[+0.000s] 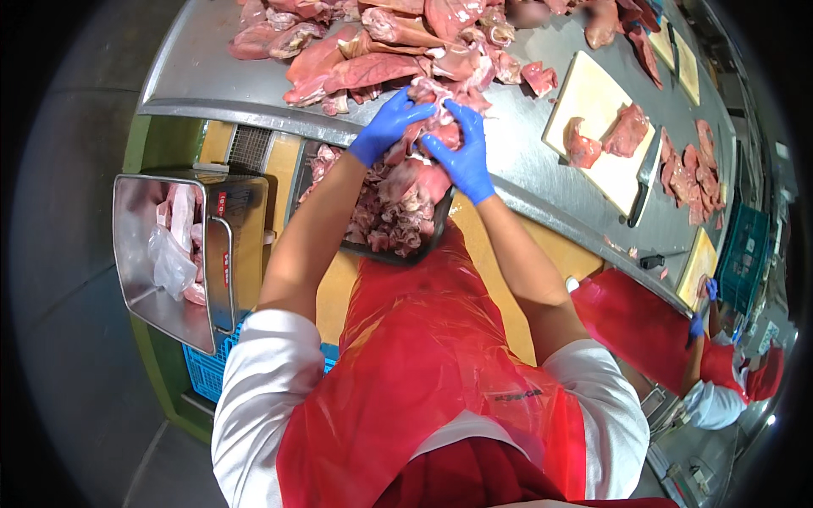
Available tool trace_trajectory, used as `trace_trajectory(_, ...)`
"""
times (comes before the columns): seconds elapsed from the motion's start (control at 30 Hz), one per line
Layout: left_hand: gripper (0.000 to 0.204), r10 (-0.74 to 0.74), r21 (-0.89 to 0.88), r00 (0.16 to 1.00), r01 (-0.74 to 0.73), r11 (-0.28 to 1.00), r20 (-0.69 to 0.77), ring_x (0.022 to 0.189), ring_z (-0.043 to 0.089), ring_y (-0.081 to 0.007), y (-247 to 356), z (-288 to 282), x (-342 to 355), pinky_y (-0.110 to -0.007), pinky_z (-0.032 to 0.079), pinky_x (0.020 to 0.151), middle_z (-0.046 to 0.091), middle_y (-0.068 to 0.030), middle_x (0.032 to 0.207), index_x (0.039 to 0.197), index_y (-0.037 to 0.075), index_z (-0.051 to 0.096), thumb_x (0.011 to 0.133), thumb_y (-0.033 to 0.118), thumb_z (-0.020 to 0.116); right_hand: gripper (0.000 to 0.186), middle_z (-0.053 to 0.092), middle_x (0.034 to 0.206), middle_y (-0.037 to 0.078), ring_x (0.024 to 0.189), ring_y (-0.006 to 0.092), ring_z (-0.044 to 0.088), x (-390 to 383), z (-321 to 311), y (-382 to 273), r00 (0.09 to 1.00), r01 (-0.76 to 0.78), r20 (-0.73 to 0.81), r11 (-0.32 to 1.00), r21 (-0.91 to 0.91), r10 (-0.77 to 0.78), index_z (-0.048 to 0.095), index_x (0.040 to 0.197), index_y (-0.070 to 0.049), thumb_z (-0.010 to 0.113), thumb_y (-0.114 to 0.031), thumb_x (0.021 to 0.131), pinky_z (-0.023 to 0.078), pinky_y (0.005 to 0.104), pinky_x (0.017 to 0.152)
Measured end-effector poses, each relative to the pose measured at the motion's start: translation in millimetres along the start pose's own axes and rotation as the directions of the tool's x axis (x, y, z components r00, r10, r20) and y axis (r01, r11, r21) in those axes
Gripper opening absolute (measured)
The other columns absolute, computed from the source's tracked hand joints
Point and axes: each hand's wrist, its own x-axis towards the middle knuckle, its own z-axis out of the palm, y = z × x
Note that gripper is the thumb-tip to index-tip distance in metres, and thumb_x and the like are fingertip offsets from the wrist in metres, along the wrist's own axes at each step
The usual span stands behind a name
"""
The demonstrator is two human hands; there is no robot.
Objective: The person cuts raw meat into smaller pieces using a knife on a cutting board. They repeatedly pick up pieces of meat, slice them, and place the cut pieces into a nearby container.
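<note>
In a blue glove, my left hand (390, 126) grips the left side of a pale pink piece of raw meat (440, 133). My right hand (467, 154), gloved too, holds the same piece from the right, thumb toward the middle. Both are at the near edge of a steel table (518, 140), over a dark tray (441, 222) heaped with raw meat trimmings (391, 218). Just beyond my fingers lies a large pile of raw meat (373, 72). Parts of the held piece are hidden by my fingers.
On the right, a white cutting board (593, 93) carries meat pieces, with a knife (646, 173) at its edge. To the left stands a steel bin (161, 313) with meat and a plastic bag. A blue crate (206, 372) is below it. A co-worker (720, 385) stands at far right.
</note>
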Motion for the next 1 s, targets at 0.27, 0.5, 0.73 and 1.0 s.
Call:
trace_trajectory(0.27,0.04,0.134,0.144,0.842,-0.068,0.987,-0.523,0.112,0.06,-0.0146,-33.3,-28.5,-151.4,-0.031,0.046,0.101,0.063,-0.0078,0.125,0.132,-0.001,0.055,0.094,0.005,0.063,0.052,0.058,0.124,0.015,0.114,0.0341,0.057,-31.4,20.0,-48.6,0.913,0.347,0.299,0.913,-0.217,-0.276,0.068,0.117,-0.011,0.087,-0.022,0.07,0.047,0.0441,0.096)
trace_trajectory(0.5,0.052,-0.387,0.118,0.668,0.58,0.806,-0.636,0.12,0.056,-0.0189,-132.2,-142.7,-249.0,-0.031,0.043,0.103,0.059,-0.0108,0.135,0.145,0.002,0.047,0.095,0.014,0.06,0.041,0.062,0.12,0.017,0.114,0.0317,0.057,-1.4,-71.2,-61.9,0.968,0.217,0.205,0.884,-0.415,-0.142,0.068,0.114,-0.004,0.079,-0.024,0.079,0.046,0.0441,0.097)
trace_trajectory(0.73,0.028,-0.097,0.754,0.995,0.084,0.652,-0.027,0.101,0.065,-0.0232,30.3,-17.2,-105.1,-0.034,0.051,0.088,0.069,-0.0115,0.107,0.115,0.007,0.067,0.09,0.019,0.067,0.054,0.062,0.122,0.02,0.111,0.0326,0.061,37.5,-296.2,90.4,0.939,-0.315,-0.3,0.771,-0.554,0.168,0.064,0.122,-0.001,0.082,-0.033,0.082,0.047,0.0407,0.099)
trace_trajectory(1.0,0.037,0.484,0.929,0.856,-0.311,0.203,0.181,0.106,0.057,-0.0356,32.7,-4.8,44.5,-0.045,0.047,0.093,0.06,-0.0182,0.114,0.121,0.008,0.064,0.086,0.019,0.067,0.07,0.048,0.138,0.024,0.124,0.0397,0.05,64.9,-105.3,17.2,0.98,0.192,0.032,0.911,-0.366,-0.194,0.056,0.132,-0.008,0.086,-0.033,0.073,0.042,0.0465,0.104)
